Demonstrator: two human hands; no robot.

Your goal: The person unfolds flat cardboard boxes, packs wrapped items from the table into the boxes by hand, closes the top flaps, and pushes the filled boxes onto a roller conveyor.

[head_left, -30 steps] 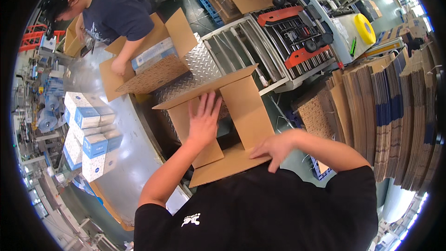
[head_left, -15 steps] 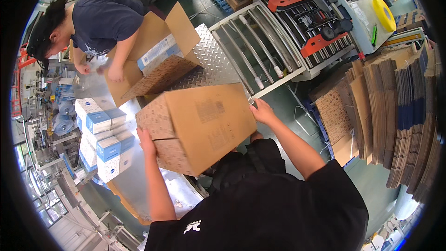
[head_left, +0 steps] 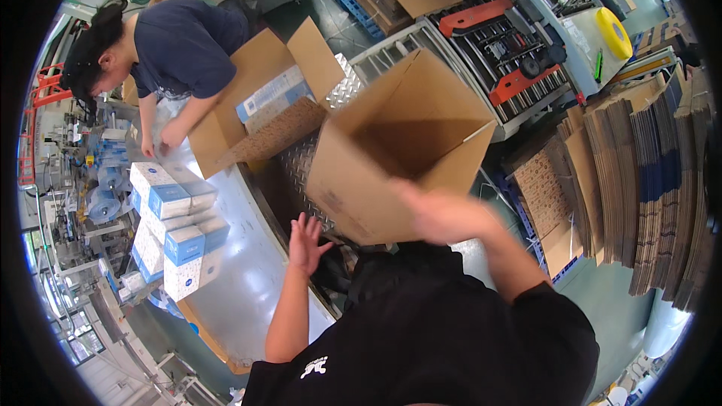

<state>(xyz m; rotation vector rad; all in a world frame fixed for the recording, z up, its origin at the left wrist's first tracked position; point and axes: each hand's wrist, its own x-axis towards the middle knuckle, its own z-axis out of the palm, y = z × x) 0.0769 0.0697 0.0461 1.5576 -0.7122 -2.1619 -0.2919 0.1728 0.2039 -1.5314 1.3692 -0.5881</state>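
A brown cardboard box point(head_left: 350, 184) stands tilted in front of me, its open mouth turned up and to the right so that the bare inner walls show. My left hand point(head_left: 306, 246) is off the box, just left of its near lower corner, fingers spread and holding nothing. Across the near side of the box lies my right hand point(head_left: 449, 216), smeared by motion; whether it touches the cardboard I cannot tell. Behind it, a second open carton point(head_left: 252, 60) with raised flaps holds a white and blue pack point(head_left: 274, 95).
A co-worker point(head_left: 184, 41) leans over the metal table point(head_left: 252, 256) at the far left. Stacked white and blue packs point(head_left: 180, 244) stand on that table. A roller conveyor point(head_left: 387, 49) with a red and black machine point(head_left: 500, 45) lies at the back right. Flattened cartons point(head_left: 624, 188) are stacked at the right.
The box has moved right and turned, so its open mouth now faces up instead of a closed side. My left hand has let go of it. My right hand has swung inward over its near side.
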